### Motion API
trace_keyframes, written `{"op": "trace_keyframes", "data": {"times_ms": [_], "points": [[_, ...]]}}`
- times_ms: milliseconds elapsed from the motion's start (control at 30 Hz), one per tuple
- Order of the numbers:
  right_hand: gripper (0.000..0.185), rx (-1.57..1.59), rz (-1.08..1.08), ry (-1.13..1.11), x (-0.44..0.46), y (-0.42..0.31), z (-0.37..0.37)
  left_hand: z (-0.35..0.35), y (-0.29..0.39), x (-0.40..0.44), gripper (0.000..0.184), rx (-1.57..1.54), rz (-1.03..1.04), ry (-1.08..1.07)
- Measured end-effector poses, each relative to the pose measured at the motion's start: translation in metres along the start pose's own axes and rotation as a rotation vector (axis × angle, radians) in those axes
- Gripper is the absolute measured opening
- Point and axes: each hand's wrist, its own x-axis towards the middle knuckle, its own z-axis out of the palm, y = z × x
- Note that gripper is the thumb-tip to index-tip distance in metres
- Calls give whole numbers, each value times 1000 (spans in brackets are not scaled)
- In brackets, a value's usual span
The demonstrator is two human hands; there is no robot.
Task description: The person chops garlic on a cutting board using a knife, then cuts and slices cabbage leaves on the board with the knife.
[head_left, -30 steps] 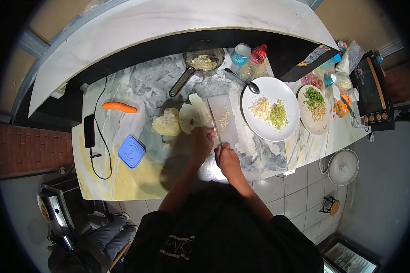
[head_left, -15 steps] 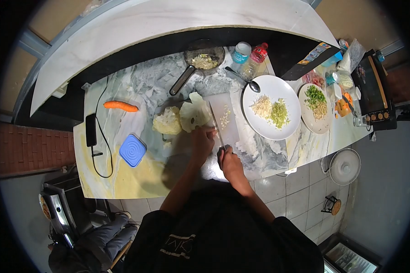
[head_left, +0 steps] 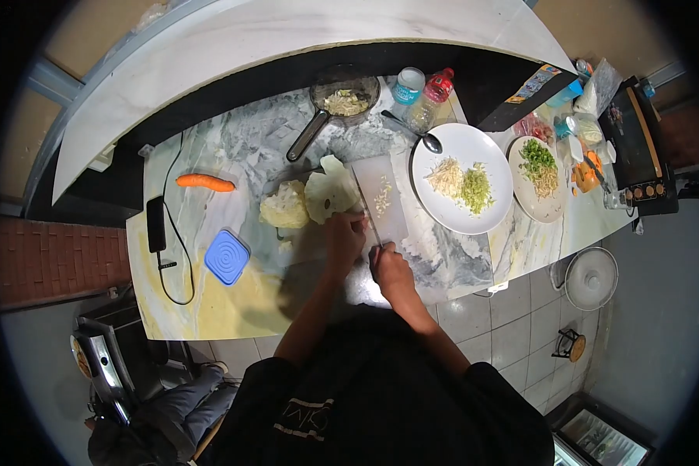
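My right hand (head_left: 393, 268) is closed round the dark handle of a knife (head_left: 370, 220), whose blade points away from me along the left part of a white cutting board (head_left: 394, 217). Close to the blade's left side, my left hand (head_left: 344, 239) has its fingers pinched together; whatever they hold is too small and hidden to name. Small pale chopped pieces (head_left: 382, 196) lie on the board right of the blade. Just beyond my left hand are a loose cabbage leaf (head_left: 330, 190) and a cut cabbage (head_left: 284, 206).
A white plate (head_left: 443, 221) with chopped heaps and a spoon (head_left: 431, 143) stands right, beside a second plate (head_left: 547, 213). A pan (head_left: 307, 136) and bottle (head_left: 423, 118) sit behind. Leftward lie a carrot (head_left: 204, 182), blue lid (head_left: 227, 257) and phone (head_left: 156, 225). Someone sits lower left (head_left: 159, 419).
The knife and my right hand have shifted very slightly away from me, while my left hand stays pinched beside the blade. The whole view has tilted a little.
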Motion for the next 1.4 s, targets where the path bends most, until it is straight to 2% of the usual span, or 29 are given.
{"op": "trace_keyframes", "data": {"times_ms": [67, 167, 233, 333, 467, 533, 633, 767, 867, 933, 1133, 1267, 1333, 1400], "points": [[33, -7, -1, 12, -2, 1, 0, 3, -4, -1, 5, -6, -35, 4], [33, -23, -5, 24, -6, 2, 2, 8, -18, -5, 13, -15, -132, -100], [34, -26, 8, 16, -9, 6, 5, 7, -12, -2, 9, 136, -40, -87], [34, -35, 14, 3, -16, 10, 5, 14, -26, 1, 3, 42, 47, -58], [34, -29, 8, 5, -19, 12, 4, 12, -23, 1, 6, 110, 8, -71], [34, -27, 16, -2, -15, 13, 6, 13, -25, 4, 10, 90, -29, -153], [34, -21, 30, -31, -12, 8, -1, 22, -41, 1, 9, 82, 19, -90], [37, 44, 49, -64, 0, 0, -3, 15, -30, 3, 9, 67, 24, -63], [34, -11, 17, -11, -1, 1, 0, 17, -32, 1, 11, 39, -55, -136], [33, -23, 16, -9, -8, 5, -1, 16, -32, 0, 12, 105, 134, -17], [31, -100, -45, 20, -28, 23, -6, 21, -45, 5, 12, 61, 8, -108], [31, -50, -65, 39, -36, 30, 1, 9, -34, 10, 14, 11, 17, -157], [31, -65, -69, 63, -36, 32, 3, 8, -32, 9, 12, 58, 196, 11], [31, -34, -35, 16, -33, 26, -1, 4, -28, 11, 11, 46, 151, -64]]}}
